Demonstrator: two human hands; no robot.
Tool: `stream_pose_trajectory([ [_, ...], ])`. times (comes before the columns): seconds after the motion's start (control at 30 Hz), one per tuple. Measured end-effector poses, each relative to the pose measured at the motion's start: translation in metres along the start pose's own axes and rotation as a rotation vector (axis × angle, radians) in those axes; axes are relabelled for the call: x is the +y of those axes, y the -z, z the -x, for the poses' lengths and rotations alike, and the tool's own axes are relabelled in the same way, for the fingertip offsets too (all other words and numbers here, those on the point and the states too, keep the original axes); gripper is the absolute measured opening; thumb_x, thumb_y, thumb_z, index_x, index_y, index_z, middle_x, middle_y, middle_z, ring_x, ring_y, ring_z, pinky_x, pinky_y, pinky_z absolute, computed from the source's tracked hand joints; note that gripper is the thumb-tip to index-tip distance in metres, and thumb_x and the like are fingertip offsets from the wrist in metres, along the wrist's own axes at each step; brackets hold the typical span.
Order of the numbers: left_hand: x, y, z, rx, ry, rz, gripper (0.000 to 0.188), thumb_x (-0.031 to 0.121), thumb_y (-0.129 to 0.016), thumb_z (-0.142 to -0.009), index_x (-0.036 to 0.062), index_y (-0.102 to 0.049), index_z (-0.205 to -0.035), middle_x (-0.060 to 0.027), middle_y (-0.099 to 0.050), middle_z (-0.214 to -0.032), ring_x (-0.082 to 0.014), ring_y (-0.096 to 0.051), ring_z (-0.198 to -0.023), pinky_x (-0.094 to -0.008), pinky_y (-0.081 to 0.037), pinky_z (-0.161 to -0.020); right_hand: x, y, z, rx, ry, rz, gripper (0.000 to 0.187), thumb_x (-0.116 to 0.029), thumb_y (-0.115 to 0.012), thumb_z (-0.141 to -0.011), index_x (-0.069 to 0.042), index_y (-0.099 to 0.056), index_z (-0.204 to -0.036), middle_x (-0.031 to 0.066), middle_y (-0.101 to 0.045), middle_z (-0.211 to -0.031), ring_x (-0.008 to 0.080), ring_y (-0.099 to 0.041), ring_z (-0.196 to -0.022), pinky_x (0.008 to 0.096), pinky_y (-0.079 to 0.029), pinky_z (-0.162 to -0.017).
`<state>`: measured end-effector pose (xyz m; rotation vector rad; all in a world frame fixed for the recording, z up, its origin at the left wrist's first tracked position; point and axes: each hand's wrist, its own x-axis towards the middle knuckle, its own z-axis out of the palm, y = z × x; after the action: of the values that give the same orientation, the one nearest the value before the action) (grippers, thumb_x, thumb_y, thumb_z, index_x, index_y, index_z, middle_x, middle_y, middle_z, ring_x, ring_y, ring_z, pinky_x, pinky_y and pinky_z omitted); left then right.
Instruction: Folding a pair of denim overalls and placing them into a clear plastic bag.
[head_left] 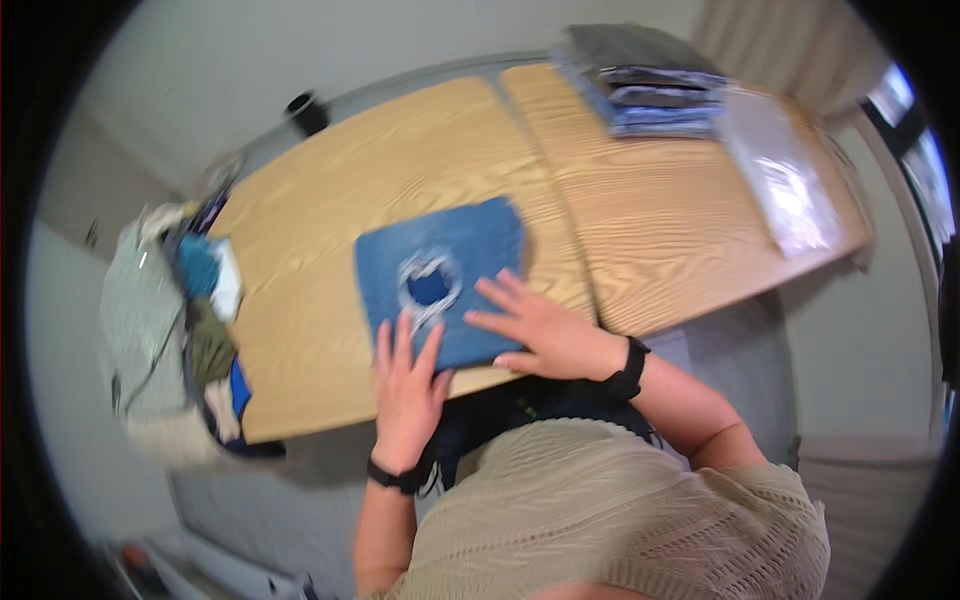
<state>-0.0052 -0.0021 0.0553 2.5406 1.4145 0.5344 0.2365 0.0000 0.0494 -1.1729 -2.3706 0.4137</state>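
Observation:
A folded pair of blue jeans (390, 265) lies as a flat, roughly square bundle near the table's front edge. A frayed, ripped hole with white threads and darker blue inside shows in its middle. My left hand (408, 385) rests its spread fingers on the front left part of the denim, the thumb near the front edge. On the front right part lies my right hand (545, 325), palm down with fingers apart. Neither hand grips the cloth. Both wrists wear black bands.
Two wooden tables (330, 200) stand side by side with a narrow gap between them. A stack of folded jeans (660, 115) sits at the far right, beside clear plastic bags (785, 190). Mixed clothes (208, 340) pile up along the left edge. A black bin (308, 113) stands behind.

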Motion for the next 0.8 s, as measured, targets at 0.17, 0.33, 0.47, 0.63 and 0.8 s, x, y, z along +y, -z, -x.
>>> stream_pose_trajectory([
  [0.17, -0.007, 0.005, 0.014, 0.005, 0.057, -0.038, 0.059, 0.004, -0.066, -0.077, 0.0106, -0.049, -0.132, -0.0209, -0.03, -0.146, -0.0479, -0.028, -0.131, -0.0507, -0.029, -0.106, 0.037, 0.078, 0.043, 0.161, -0.333, -0.211, 0.049, -0.03, -0.062, -0.087, -0.008, -0.052, -0.129, 0.0191, -0.055, -0.126, 0.0344, -0.051, -0.118, 0.0407, -0.041, -0.099],
  [0.33, -0.004, 0.004, 0.011, -0.085, 0.025, -0.036, 0.059, 0.002, -0.06, -0.081, 0.0086, -0.042, -0.137, -0.0212, -0.02, -0.151, -0.0471, -0.02, -0.135, -0.0514, -0.024, -0.108, 0.111, 0.183, 0.137, 0.593, -0.834, 0.23, 0.032, -0.023, -0.064, -0.083, -0.003, -0.066, -0.107, 0.0162, -0.067, -0.102, 0.0308, -0.063, -0.097, 0.0351, -0.048, -0.087],
  [0.47, -0.003, 0.009, 0.007, -0.132, -0.037, -0.002, 0.058, 0.003, -0.058, -0.083, 0.0088, -0.041, -0.138, -0.0219, -0.018, -0.151, -0.0478, -0.018, -0.136, -0.052, -0.023, -0.108, 0.172, 0.222, 0.185, 0.627, -1.013, 0.53, 0.03, -0.026, -0.063, -0.081, -0.003, -0.068, -0.099, 0.0173, -0.067, -0.098, 0.0346, -0.063, -0.092, 0.039, -0.05, -0.081],
  [0.63, -0.002, 0.008, 0.002, -0.122, -0.052, 0.005, 0.06, 0.004, -0.06, -0.081, 0.0104, -0.041, -0.138, -0.022, -0.018, -0.151, -0.0477, -0.018, -0.136, -0.0544, -0.024, -0.106, 0.21, 0.219, 0.189, 0.331, -1.284, 0.652, 0.03, -0.029, -0.064, -0.081, -0.004, -0.069, -0.098, 0.0187, -0.067, -0.099, 0.0339, -0.064, -0.091, 0.0415, -0.052, -0.078],
  [0.8, -0.004, 0.009, 0.003, -0.087, -0.069, 0.001, 0.066, -0.002, -0.063, -0.075, 0.0102, -0.041, -0.137, -0.021, -0.019, -0.151, -0.0473, -0.02, -0.135, -0.0514, -0.023, -0.109, 0.232, 0.218, 0.194, 0.47, -1.492, 0.643, 0.028, -0.027, -0.065, -0.08, -0.004, -0.069, -0.095, 0.0165, -0.068, -0.097, 0.0327, -0.066, -0.092, 0.0417, -0.054, -0.074],
])
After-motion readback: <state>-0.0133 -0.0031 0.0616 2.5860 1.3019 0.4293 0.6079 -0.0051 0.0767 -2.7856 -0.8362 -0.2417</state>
